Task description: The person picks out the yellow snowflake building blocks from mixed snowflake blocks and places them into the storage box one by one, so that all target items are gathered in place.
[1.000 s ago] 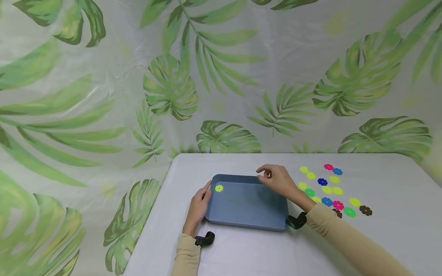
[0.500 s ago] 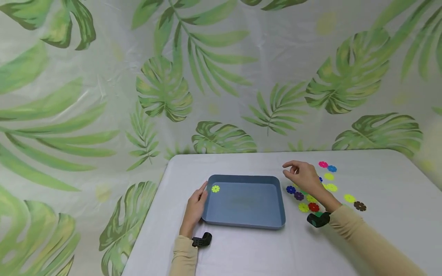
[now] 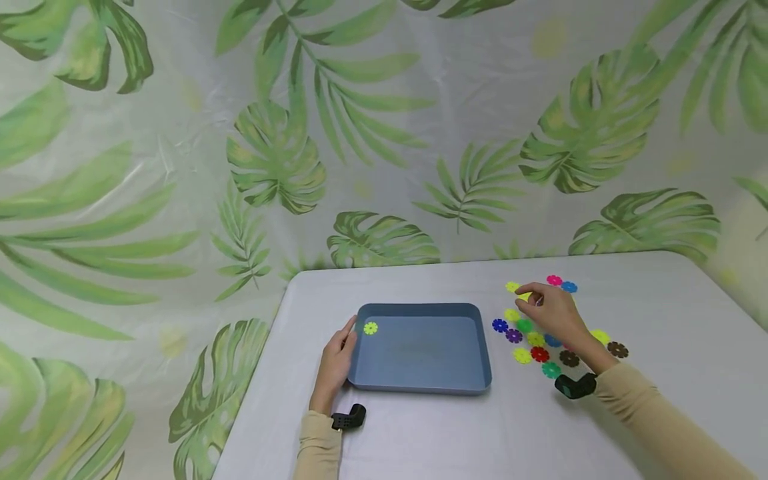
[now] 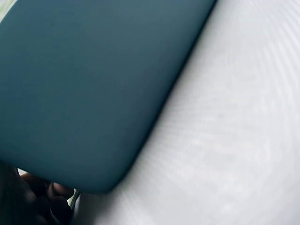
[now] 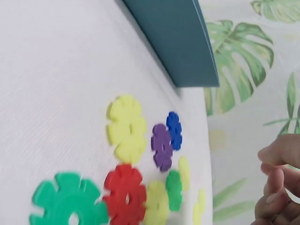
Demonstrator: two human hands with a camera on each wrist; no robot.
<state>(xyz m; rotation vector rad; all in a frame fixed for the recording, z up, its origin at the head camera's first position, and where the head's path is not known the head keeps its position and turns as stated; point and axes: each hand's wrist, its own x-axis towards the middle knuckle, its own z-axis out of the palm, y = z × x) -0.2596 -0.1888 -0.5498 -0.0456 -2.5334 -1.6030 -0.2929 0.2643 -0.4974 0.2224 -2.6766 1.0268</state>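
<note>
My left hand [image 3: 334, 363] grips the left side of a shallow blue-grey tray [image 3: 420, 350], thumb at the rim. In the left wrist view, bent fingers [image 4: 60, 206] show by the tray's corner. A yellow flower-shaped disc [image 3: 371, 328] lies in the tray's far left corner. My right hand [image 3: 555, 317] hovers over scattered flower-shaped plastic discs, its thumb and index fingertips close together, with nothing visible between them. Beneath it lie a red disc [image 5: 125, 194], a purple disc [image 5: 162, 146] and a green disc [image 5: 70, 201]. The hand and forearm hide some discs.
Pink [image 3: 555, 280] and light blue [image 3: 569, 287] discs lie at the back of the white table [image 3: 420, 433]. A brown disc [image 3: 618, 349] sits at the right of the group. A leaf-patterned curtain [image 3: 384, 133] hangs behind the table.
My right hand has moved right, from above the tray to above the scattered discs. The left hand stays on the tray, and the yellow disc stays inside. The head view has shifted slightly.
</note>
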